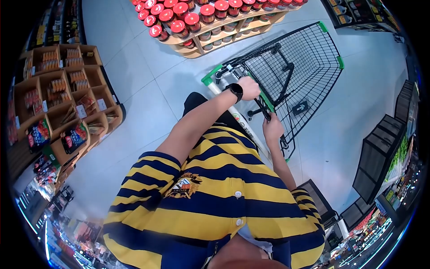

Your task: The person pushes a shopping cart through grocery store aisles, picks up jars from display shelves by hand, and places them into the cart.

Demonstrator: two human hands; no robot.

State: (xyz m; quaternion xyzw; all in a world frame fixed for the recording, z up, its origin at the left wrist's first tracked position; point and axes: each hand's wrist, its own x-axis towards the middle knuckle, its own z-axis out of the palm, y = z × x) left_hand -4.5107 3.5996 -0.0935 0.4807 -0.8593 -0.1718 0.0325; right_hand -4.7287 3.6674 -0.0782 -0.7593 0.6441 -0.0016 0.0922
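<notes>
A black wire shopping cart [309, 67] with green corners stands ahead and to the right of my body. Its white handle bar [244, 123] runs slantwise between my striped shirt and the basket. My left hand [249, 88], with a black watch on the wrist, is closed at the near edge of the basket, beside a green strip. Farther right and lower, my right hand [272, 129] has its fingers wrapped round a black part of the same edge. The fingertips of my left hand are hidden. A small dark sign [301, 107] shows at the basket's side.
A wooden display [192, 51] of red-lidded jars [192, 21] stands ahead, close to the cart's left side. Wooden shelves [71, 89] with packets are at the left. Dark racks [380, 152] line the right side, and another shelf [358, 13] stands at the top right.
</notes>
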